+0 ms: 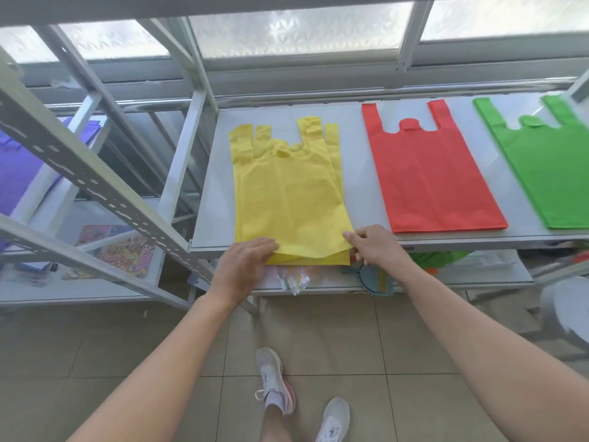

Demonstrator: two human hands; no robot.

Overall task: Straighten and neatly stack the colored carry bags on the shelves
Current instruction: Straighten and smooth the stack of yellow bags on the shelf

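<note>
A: Item one, centre of the frame: a pile of yellow bags (288,193) is laid flat on the grey shelf (210,199), handles pointed toward the window at the top. The handles are fanned out of line, so several layers are seen, and the bottom edges are staggered and hang slightly over the shelf's front lip.

B: Hands entered?

A: Both. The left hand (243,266) is placed at the lower left corner of the yellow pile, fingers closed over the top layers. The right hand (373,245) is set at the lower right corner, thumb and fingertips pinched together on the edge of the fabric.

B: Item two?

A: A red bag (430,173), laid flat and squared, is found right of centre on the same shelf, apart from the yellow pile. Item three, a green bag (548,167), is laid flat at the right edge of the frame, partly cut off by it.

B: Other entries?

A: A purple bag (16,173) is recorded at the far left, on a neighbouring rack behind a slotted upright. On the lower shelf beneath the hands, a blue comb (374,279) and what appears to be a crumpled clear wrapper (294,280) are noted, the view there being too blurred for certainty. Two white shoes (275,378) are seen on the tiled floor at the bottom centre.
</note>
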